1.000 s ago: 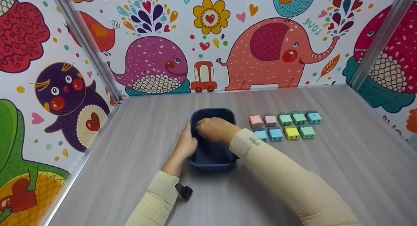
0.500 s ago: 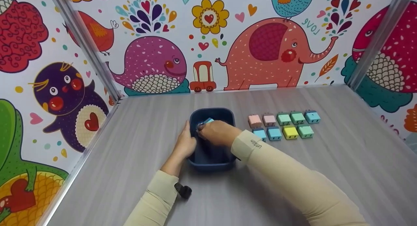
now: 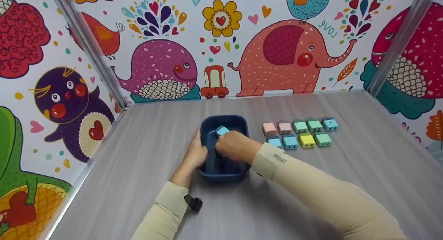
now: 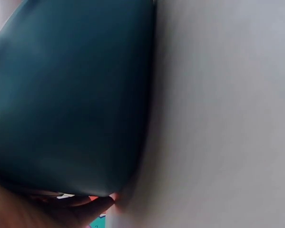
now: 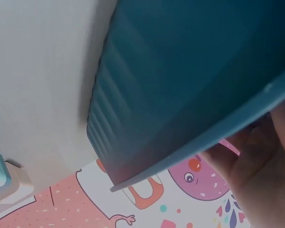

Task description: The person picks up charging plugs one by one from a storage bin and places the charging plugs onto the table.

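Note:
A dark blue plastic bin (image 3: 224, 177) stands on the table in the middle of the head view. My left hand (image 3: 196, 151) holds its left wall, fingers along the outside and thumb at the rim. My right hand (image 3: 237, 146) reaches into the bin with fingers bent downward; its fingertips are hidden, so what they hold cannot be made out. Just beyond its knuckles, a light blue wall charger (image 3: 222, 130) lies inside the bin. In the right wrist view, the right hand (image 5: 266, 171) passes over the bin's rim (image 5: 218, 135).
Right of the bin, several wall chargers stand in two rows, including a pink charger (image 3: 269, 128), a yellow charger (image 3: 306, 140) and a green charger (image 3: 323, 139). A patterned wall (image 3: 283, 60) closes the back of the grey table (image 3: 148, 136).
The right hand has drawn back toward the near right inside the bin, and the light blue charger has come into view beyond it. The left hand stays on the bin's wall.

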`<state>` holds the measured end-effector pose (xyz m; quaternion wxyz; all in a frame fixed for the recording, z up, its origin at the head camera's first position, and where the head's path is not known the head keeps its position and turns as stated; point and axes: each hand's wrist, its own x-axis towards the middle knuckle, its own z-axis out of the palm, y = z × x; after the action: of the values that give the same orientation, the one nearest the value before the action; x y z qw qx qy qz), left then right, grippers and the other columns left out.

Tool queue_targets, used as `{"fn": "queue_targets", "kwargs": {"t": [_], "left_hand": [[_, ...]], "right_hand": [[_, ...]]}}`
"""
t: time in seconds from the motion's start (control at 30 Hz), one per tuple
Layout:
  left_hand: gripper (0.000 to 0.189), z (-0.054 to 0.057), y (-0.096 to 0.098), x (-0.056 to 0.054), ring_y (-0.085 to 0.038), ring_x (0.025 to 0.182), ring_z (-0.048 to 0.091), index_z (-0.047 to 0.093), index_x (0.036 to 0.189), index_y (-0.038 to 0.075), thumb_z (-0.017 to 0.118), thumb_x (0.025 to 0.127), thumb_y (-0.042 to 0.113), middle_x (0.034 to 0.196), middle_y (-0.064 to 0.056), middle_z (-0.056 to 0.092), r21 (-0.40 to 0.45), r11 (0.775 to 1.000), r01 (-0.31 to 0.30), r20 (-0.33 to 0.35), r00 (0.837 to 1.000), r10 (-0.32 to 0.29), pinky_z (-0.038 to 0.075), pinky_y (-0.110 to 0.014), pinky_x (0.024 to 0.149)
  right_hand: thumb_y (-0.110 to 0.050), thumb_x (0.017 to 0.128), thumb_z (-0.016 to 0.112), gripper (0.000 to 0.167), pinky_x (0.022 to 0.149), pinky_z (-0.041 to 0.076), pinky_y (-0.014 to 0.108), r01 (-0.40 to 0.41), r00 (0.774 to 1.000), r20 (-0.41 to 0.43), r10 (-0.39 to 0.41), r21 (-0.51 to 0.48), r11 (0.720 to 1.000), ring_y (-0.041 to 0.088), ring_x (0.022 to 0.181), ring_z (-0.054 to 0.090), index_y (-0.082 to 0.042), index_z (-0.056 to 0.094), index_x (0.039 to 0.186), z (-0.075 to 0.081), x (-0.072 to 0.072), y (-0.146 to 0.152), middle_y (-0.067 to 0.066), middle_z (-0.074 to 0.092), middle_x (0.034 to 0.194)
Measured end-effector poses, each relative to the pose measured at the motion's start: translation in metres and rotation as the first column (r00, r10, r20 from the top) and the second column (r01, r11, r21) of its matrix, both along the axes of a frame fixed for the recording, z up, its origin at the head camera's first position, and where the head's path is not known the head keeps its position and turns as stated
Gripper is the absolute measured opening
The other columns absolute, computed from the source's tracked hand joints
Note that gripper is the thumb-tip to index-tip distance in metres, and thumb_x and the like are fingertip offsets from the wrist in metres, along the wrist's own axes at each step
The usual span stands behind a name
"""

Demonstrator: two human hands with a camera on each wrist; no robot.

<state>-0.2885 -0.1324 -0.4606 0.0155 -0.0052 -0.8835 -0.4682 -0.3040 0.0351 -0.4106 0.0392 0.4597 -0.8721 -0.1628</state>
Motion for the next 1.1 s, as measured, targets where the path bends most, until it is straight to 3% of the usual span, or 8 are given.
{"fn": "queue_targets", "kwargs": {"t": [0.13,0.27,0.5,0.63,0.87,1.1], "left_hand": [[0.078,0.001,0.0,0.001,-0.043,0.159,0.023,0.011,0.167,-0.008,0.041,0.095,-0.009,0.171,-0.032,0.022,0.001,1.0,-0.007,0.028,1.0,0.007,0.023,-0.052,0.129],[0.079,0.001,0.001,0.001,-0.043,0.159,0.023,0.01,0.168,-0.005,0.04,0.096,-0.009,0.171,-0.03,0.022,0.012,1.0,-0.014,0.053,0.998,0.013,0.023,-0.053,0.128],[0.079,0.002,0.001,0.001,-0.042,0.159,0.025,0.01,0.169,-0.004,0.041,0.097,-0.008,0.171,-0.03,0.023,0.014,1.0,-0.015,0.048,0.999,0.014,0.024,-0.052,0.128],[0.079,0.002,0.001,0.002,-0.041,0.159,0.023,0.009,0.169,-0.004,0.041,0.097,-0.009,0.172,-0.029,0.022,0.024,1.0,-0.014,0.054,0.998,0.013,0.023,-0.052,0.129],[0.079,0.002,0.0,0.002,-0.04,0.16,0.02,0.009,0.169,-0.003,0.041,0.098,-0.009,0.173,-0.028,0.02,0.044,0.999,-0.01,0.061,0.998,0.007,0.021,-0.052,0.129],[0.078,0.001,0.0,0.0,-0.041,0.16,0.022,0.01,0.169,-0.005,0.041,0.097,-0.008,0.172,-0.029,0.021,0.022,1.0,-0.006,0.052,0.999,0.005,0.022,-0.052,0.129]], "right_hand": [[-0.019,0.103,0.071,0.014,0.073,0.064,0.031,-0.004,0.999,-0.035,0.003,-0.031,1.0,0.016,0.08,0.074,-0.01,0.081,0.105,0.0,0.0,0.001,0.004,0.077,0.093],[-0.018,0.104,0.069,0.017,0.082,0.063,0.031,-0.016,1.0,-0.01,0.015,-0.09,0.996,0.018,0.095,0.074,-0.01,0.08,0.114,-0.004,-0.003,0.002,0.005,0.076,0.108],[-0.01,0.101,0.071,0.013,0.08,0.063,0.031,0.048,0.983,0.181,0.005,-0.284,0.958,0.017,0.08,0.071,-0.006,0.082,0.106,-0.011,-0.012,0.006,0.008,0.073,0.097],[-0.007,0.101,0.071,0.016,0.082,0.062,0.031,0.034,0.967,0.25,0.05,-0.319,0.947,0.017,0.082,0.068,-0.006,0.082,0.111,-0.013,-0.018,0.009,0.008,0.072,0.099],[-0.007,0.104,0.065,0.016,0.079,0.06,0.028,0.013,0.952,0.293,0.086,-0.321,0.947,0.015,0.082,0.064,-0.005,0.08,0.11,-0.018,-0.023,0.009,0.007,0.068,0.102],[-0.003,0.098,0.073,0.01,0.081,0.062,0.03,0.05,0.955,0.29,0.063,-0.368,0.929,0.015,0.081,0.066,-0.004,0.081,0.103,-0.02,-0.02,0.012,0.007,0.071,0.097]]}}
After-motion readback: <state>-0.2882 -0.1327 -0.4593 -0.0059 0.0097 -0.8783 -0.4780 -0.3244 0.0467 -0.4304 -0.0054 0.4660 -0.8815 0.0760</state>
